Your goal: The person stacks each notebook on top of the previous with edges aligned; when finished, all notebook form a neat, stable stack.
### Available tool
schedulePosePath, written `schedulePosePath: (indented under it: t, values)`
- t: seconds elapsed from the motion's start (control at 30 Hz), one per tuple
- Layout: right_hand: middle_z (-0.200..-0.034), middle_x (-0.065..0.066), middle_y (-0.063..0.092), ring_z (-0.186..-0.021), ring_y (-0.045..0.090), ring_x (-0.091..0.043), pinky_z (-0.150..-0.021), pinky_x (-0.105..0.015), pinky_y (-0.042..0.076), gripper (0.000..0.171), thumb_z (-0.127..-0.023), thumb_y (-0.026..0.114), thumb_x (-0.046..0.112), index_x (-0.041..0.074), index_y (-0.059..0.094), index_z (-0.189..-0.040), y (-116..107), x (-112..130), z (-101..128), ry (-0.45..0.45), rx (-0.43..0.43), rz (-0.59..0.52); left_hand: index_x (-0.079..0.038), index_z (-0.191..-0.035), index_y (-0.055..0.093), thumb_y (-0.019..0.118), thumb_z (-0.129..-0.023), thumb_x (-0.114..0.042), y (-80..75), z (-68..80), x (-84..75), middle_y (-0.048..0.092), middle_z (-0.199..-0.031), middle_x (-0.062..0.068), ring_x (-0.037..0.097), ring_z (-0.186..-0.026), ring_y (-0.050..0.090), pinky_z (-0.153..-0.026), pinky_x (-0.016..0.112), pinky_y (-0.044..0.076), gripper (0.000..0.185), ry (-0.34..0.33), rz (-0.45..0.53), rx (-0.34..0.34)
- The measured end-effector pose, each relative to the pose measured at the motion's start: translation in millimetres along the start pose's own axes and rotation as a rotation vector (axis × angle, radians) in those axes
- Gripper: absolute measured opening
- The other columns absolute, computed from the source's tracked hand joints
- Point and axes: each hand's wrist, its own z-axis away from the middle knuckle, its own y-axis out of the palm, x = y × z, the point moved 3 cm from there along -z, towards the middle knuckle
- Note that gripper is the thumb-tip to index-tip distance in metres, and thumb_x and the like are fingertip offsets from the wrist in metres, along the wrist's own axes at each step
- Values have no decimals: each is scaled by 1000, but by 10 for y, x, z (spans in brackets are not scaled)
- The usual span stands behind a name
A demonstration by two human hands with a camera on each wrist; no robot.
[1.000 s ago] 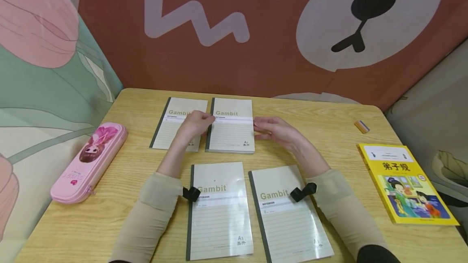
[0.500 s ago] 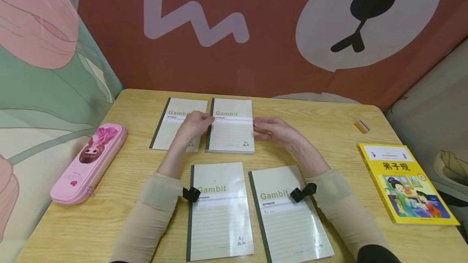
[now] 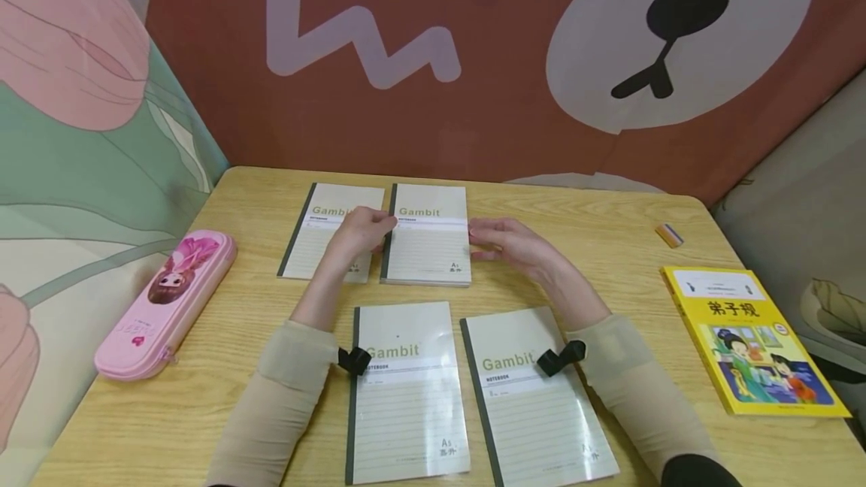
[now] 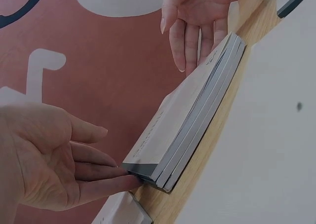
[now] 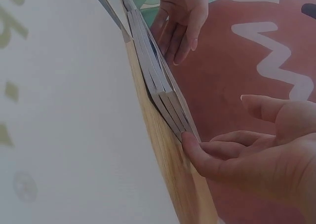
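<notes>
A neat stack of Gambit notebooks [image 3: 428, 235] lies on the far part of the table, dark spines to the left. In the left wrist view, the layered page edges of the stack [image 4: 205, 113] show. My left hand [image 3: 365, 230] is at the spine side, its fairly straight fingertips touching the lower edge. At the opposite side, my right hand [image 3: 514, 240] has its fingertips against the page edges, thumb raised and apart from the cover. Another notebook [image 3: 307, 246] lies just left of the stack, partly covered by my left hand.
Nearer me lie two more notebooks, one straight [image 3: 409, 412] and one slanted [image 3: 541, 427], under my forearms. A pink pencil case [image 3: 165, 307] sits at the left. On the right are a yellow book [image 3: 751, 337] and a small eraser [image 3: 670, 234]. A brown printed wall [image 3: 501, 134] stands behind the table.
</notes>
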Motion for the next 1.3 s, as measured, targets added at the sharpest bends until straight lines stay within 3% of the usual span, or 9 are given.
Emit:
schedulePosePath:
  t: [0.13, 0.27, 0.37, 0.5, 0.6, 0.8, 1.0, 1.13, 1.3]
  values:
    - [-166, -21, 34, -153, 35, -37, -125, -52, 37, 58, -109, 49, 16, -5, 27, -159, -60, 2, 56, -1, -14, -36, -8, -155, 46, 48, -108, -40, -19, 39, -46, 48, -158, 15, 33, -135, 57, -116, 50, 47, 56, 58, 15, -38]
    - [-166, -22, 32, -152, 36, -40, -125, -53, 37, 63, -110, 48, 19, 0, 19, -163, -205, 6, 181, -28, -30, -49, -15, -161, 35, 48, -108, -43, -14, 141, -146, 43, -163, 9, 33, -146, 48, -116, 53, 47, 62, 202, 76, -112]
    - [-167, -21, 31, -152, 38, -40, -123, -50, 40, 64, -111, 47, 26, 4, 20, -164, -353, 0, 347, -40, -49, -31, -16, -161, 36, 46, -109, -40, 111, 265, -243, 45, -161, 8, 32, -142, 50, -114, 51, 49, 58, 313, 82, -112]
    - [-166, -22, 33, -151, 39, -41, -120, -45, 45, 67, -110, 45, 38, 4, 22, -163, -510, -51, 587, -41, -59, 30, -18, -159, 39, 43, -110, -38, 404, 467, -313, 49, -158, 10, 32, -138, 53, -115, 51, 47, 53, 378, 12, -65]
    - [-166, -23, 34, -150, 39, -41, -120, -47, 44, 71, -110, 42, 45, 3, 22, -163, -576, -139, 761, -32, -56, 83, -21, -160, 39, 40, -110, -39, 632, 638, -311, 49, -157, 10, 32, -137, 55, -117, 51, 46, 53, 365, 3, 4]
    - [-166, -24, 31, -152, 34, -42, -121, -53, 41, 72, -111, 36, 48, 2, 19, -164, -603, -341, 1180, 27, -34, 104, -24, -165, 25, 33, -110, -46, 933, 1022, -284, 29, -171, 5, 38, -139, 55, -117, 52, 46, 59, 256, 223, 213]
    - [-169, -25, 24, -155, 28, -44, -113, -51, 51, 74, -111, 35, 50, 2, 15, -164, -527, -463, 1575, 104, -28, 54, -18, -167, 12, 28, -110, -47, 1200, 1369, -200, 3, -176, 6, 41, -157, 24, -109, 57, 52, 66, 184, 447, 345]
    - [-170, -26, 20, -156, 23, -46, -109, -53, 54, 74, -111, 33, 49, 2, 12, -165, -422, -494, 1767, 150, -14, 36, -16, -167, 10, 30, -110, -46, 1348, 1543, -176, 0, -176, 6, 36, -162, 7, -106, 55, 54, 68, 172, 499, 371]
    - [-169, -29, 19, -155, 25, -47, -105, -53, 56, 75, -111, 34, 49, 2, 11, -165, -290, -497, 1897, 191, -19, 40, -16, -166, 15, 34, -108, -46, 1443, 1673, -161, 3, -176, 7, 37, -162, 8, -104, 52, 56, 68, 170, 519, 321]
